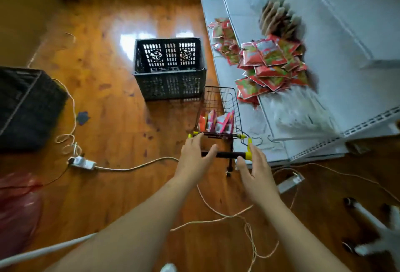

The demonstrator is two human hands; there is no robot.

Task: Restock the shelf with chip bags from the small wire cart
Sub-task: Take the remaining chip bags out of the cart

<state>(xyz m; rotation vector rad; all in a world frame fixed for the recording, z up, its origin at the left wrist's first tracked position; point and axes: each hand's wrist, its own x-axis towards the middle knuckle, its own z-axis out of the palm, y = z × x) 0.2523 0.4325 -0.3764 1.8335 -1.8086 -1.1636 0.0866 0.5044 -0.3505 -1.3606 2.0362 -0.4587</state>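
Observation:
A small black wire cart (218, 100) with yellow handle ends stands on the wooden floor beside the white shelf (355, 89). A few pink and red chip bags (218, 121) stand upright inside the cart. A heap of red chip bags (270, 63) lies on the shelf to the right of the cart. My left hand (195, 159) hovers with fingers spread over the left part of the cart's black handle bar (229, 154). My right hand (257, 172) is spread at the bar's right yellow end. Neither hand grips anything.
A black plastic crate (170, 81) stands just beyond the cart. Another dark crate (26, 107) is at the left. A power strip (83, 162) and loose cords (134, 166) cross the floor. A red plastic bag (17, 209) lies at lower left.

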